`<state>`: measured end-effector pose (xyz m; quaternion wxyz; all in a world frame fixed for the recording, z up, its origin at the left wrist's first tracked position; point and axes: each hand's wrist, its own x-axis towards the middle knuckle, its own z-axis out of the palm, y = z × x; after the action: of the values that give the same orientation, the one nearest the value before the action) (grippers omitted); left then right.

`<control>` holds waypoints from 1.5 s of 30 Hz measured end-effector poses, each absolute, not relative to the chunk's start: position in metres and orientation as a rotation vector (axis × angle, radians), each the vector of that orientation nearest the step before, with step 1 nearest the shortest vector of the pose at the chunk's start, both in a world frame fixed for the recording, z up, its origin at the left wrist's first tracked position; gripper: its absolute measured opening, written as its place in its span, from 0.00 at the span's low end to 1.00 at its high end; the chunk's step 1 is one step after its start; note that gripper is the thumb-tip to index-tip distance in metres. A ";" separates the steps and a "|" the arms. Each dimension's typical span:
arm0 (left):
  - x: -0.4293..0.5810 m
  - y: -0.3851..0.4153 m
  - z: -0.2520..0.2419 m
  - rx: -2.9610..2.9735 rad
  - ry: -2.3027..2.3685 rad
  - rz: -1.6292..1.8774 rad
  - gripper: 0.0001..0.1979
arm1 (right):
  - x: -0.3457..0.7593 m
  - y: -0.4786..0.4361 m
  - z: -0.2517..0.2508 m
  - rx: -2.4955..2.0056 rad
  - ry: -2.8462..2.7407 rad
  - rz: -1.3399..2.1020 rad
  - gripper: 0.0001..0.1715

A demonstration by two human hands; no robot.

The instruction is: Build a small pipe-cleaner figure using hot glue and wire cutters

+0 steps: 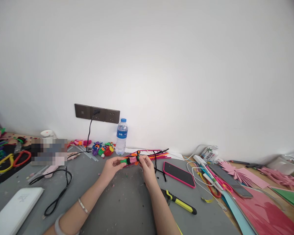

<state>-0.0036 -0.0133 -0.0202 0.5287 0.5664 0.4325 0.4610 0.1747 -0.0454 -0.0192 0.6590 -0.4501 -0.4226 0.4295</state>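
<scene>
Between my two hands is a small pipe-cleaner craft piece, wound in pink, black and green, held level just above the grey mat. My left hand pinches its green left end between thumb and fingers. On the opposite end, the fingers of my right hand are closed. Behind the hands lie loose pipe cleaners in orange, pink and black, on a white sheet. A black pipe cleaner bends down just right of my right hand.
A water bottle stands by the wall, beside small fuzzy figures. Right of my arm lie a pink-cased phone and yellow-black pliers. At left are a white power bank and a black cable. Coloured paper covers the right side.
</scene>
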 end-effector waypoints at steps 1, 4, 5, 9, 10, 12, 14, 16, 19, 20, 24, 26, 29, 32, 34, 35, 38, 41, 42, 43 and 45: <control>-0.004 -0.013 -0.020 1.353 1.033 1.105 0.18 | 0.175 -0.045 -0.020 -1.024 -0.959 0.966 0.20; -0.004 -0.014 -0.019 1.369 1.046 1.094 0.18 | 0.176 -0.044 -0.023 -1.037 -0.966 0.952 0.21; -0.004 -0.014 -0.018 1.372 1.050 1.089 0.18 | 0.176 -0.043 -0.024 -1.039 -0.969 0.948 0.22; -0.004 -0.015 -0.017 1.364 1.051 1.092 0.17 | 0.177 -0.041 -0.028 -1.044 -0.979 0.940 0.22; -0.004 -0.015 -0.017 1.363 1.050 1.094 0.17 | 0.177 -0.041 -0.028 -1.046 -0.983 0.939 0.22; -0.004 -0.015 -0.017 1.364 1.047 1.098 0.18 | 0.177 -0.042 -0.028 -1.052 -0.988 0.939 0.21; -0.004 -0.015 -0.017 1.362 1.045 1.102 0.18 | 0.177 -0.042 -0.027 -1.056 -0.989 0.938 0.21; -0.004 -0.015 -0.016 1.359 1.045 1.099 0.18 | 0.177 -0.043 -0.025 -1.056 -0.988 0.937 0.22; -0.004 -0.015 -0.015 1.358 1.051 1.089 0.18 | 0.176 -0.044 -0.023 -1.052 -0.986 0.938 0.21; -0.004 -0.015 -0.015 1.359 1.051 1.088 0.18 | 0.176 -0.045 -0.022 -1.049 -0.985 0.939 0.21; -0.003 -0.015 -0.016 1.353 1.045 1.100 0.19 | 0.175 -0.046 -0.019 -1.023 -0.987 0.956 0.19; -0.003 -0.014 -0.018 1.350 1.040 1.107 0.19 | 0.174 -0.046 -0.018 -1.008 -0.987 0.964 0.19; -0.003 -0.013 -0.019 1.352 1.036 1.112 0.20 | 0.174 -0.046 -0.018 -0.994 -0.986 0.968 0.19; -0.003 -0.013 -0.019 1.349 1.041 1.109 0.20 | 0.174 -0.045 -0.019 -0.985 -0.990 0.970 0.18; -0.004 -0.014 -0.018 1.348 1.047 1.106 0.19 | 0.175 -0.045 -0.019 -0.980 -0.992 0.973 0.18; -0.004 -0.014 -0.018 1.348 1.049 1.107 0.19 | 0.175 -0.045 -0.020 -0.977 -0.992 0.975 0.18; -0.004 -0.014 -0.019 1.347 1.043 1.108 0.19 | 0.175 -0.045 -0.020 -0.973 -0.989 0.984 0.18; -0.004 -0.014 -0.020 1.334 1.033 1.113 0.19 | 0.175 -0.045 -0.020 -0.971 -0.989 0.988 0.18; -0.003 -0.013 -0.020 1.330 1.032 1.114 0.19 | 0.175 -0.045 -0.020 -0.972 -0.989 0.986 0.18; -0.003 -0.013 -0.021 1.325 1.034 1.114 0.19 | 0.175 -0.045 -0.020 -0.973 -0.988 0.984 0.18; -0.003 -0.013 -0.022 1.324 1.033 1.115 0.19 | 0.175 -0.045 -0.020 -0.976 -0.988 0.982 0.19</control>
<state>-0.0032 -0.0125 -0.0217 0.5337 0.5554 0.4334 0.4679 0.1748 -0.0447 -0.0204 0.6596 -0.4311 -0.4367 0.4339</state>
